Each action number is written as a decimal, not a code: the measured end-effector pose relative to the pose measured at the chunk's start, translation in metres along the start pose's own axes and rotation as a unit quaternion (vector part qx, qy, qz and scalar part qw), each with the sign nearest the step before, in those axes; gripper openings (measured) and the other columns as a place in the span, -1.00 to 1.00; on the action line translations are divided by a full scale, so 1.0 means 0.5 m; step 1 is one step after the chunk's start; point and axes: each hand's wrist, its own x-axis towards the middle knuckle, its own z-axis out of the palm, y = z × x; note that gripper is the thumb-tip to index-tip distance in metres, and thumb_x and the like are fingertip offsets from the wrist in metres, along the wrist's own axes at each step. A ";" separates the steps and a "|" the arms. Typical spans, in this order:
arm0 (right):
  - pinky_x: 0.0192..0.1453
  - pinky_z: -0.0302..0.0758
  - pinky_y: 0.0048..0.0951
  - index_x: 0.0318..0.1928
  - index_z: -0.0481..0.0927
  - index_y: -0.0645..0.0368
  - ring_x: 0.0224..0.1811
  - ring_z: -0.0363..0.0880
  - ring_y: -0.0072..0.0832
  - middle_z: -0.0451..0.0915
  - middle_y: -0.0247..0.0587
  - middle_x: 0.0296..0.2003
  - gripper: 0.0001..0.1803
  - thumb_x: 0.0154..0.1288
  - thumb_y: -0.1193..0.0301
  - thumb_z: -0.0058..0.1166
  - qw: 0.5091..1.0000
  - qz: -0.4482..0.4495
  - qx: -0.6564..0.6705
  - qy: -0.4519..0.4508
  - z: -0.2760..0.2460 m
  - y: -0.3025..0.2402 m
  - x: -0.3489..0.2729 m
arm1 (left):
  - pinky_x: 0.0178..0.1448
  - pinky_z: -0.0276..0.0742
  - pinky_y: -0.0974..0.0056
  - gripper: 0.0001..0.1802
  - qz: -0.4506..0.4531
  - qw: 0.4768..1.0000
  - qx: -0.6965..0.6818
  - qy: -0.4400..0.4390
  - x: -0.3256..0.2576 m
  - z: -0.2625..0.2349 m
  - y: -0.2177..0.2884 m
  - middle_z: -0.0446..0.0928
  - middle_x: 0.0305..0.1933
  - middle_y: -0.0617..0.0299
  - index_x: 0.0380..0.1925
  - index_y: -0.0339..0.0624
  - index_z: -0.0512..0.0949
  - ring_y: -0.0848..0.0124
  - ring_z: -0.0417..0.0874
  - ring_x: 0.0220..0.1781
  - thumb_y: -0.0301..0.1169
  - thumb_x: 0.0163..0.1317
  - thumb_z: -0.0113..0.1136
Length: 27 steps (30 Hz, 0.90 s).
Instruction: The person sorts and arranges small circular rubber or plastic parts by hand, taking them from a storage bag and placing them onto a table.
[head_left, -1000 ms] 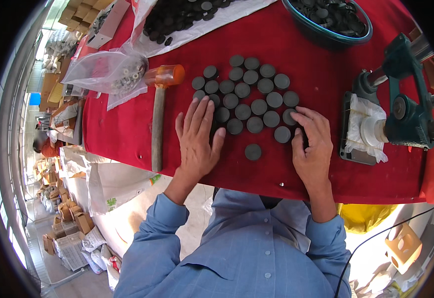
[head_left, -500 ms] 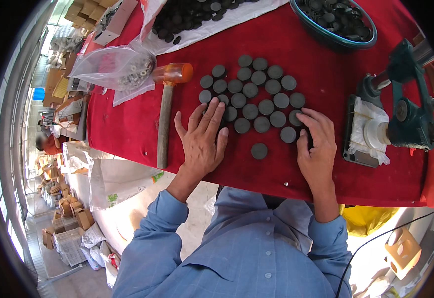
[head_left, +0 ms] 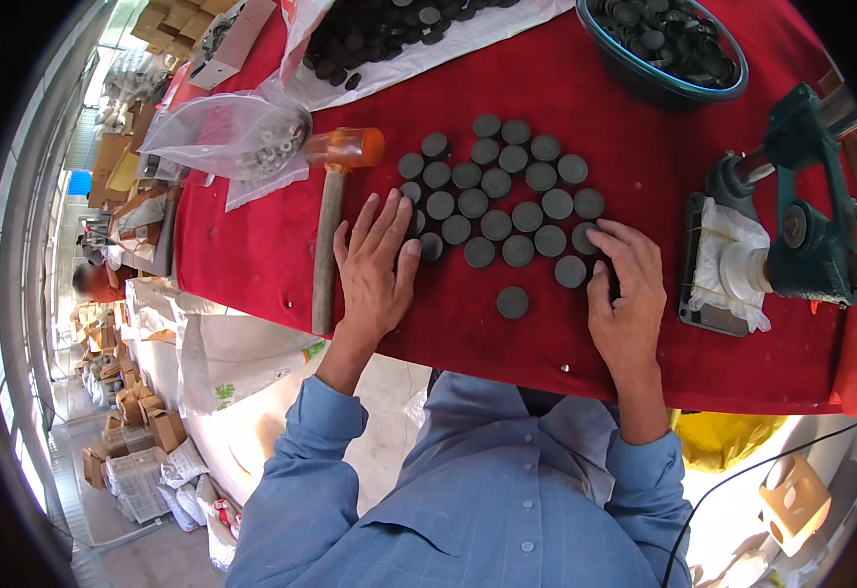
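Observation:
Several dark grey round discs (head_left: 497, 183) lie flat in a loose cluster on the red-covered table (head_left: 487, 338). At the cluster's left edge is my left hand (head_left: 374, 274), palm down with its fingers stretched out, its fingertips by the outermost discs. My right hand (head_left: 630, 294) rests at the right edge, fingers slightly bent and thumb apart, an index fingertip at or against a disc (head_left: 583, 238). Nothing is held in either hand. One disc (head_left: 513, 302) sits apart, nearer to me. A mallet (head_left: 326, 245) with an orange head lies just left of my left hand.
A green hand press (head_left: 796, 225) stands at the right. At the back are a bowl (head_left: 737, 90) of black discs and a white sheet (head_left: 389, 80) under a heap of them. A clear bag (head_left: 203, 132) of small parts lies back left.
My left hand has moved left, off the discs it partly covered, and more of them show now. My right hand has hardly moved.

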 end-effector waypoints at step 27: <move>0.30 0.53 -0.09 0.06 0.68 0.23 0.17 0.60 0.00 0.66 -0.04 0.11 -0.58 0.17 0.73 0.13 1.000 0.005 0.015 0.009 0.000 0.010 0.004 | 0.66 0.05 -0.18 -0.41 0.035 0.997 -0.069 0.017 0.076 0.034 -0.046 0.35 0.63 0.08 0.54 -0.11 0.38 0.09 0.27 0.69 -0.19 0.60 -0.01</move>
